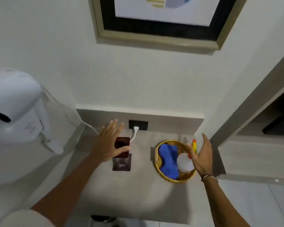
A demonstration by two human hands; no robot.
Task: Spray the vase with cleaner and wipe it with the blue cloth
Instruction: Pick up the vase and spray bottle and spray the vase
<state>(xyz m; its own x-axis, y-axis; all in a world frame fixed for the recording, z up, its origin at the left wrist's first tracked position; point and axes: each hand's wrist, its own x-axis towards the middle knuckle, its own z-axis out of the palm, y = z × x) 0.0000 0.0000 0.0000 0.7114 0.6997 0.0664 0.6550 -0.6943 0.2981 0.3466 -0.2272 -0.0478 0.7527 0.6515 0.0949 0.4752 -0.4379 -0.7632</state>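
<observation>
Now the left hand (109,141) is open with fingers spread, just above the dark vase (121,154) on the counter (138,194). Also open and holding nothing, the right hand (201,155) is beside the spray bottle (186,158), which lies with the blue cloth (168,158) in the basket (175,179).

Bare counter (143,177) between vase (121,163) and basket (174,178); wall close behind.
</observation>
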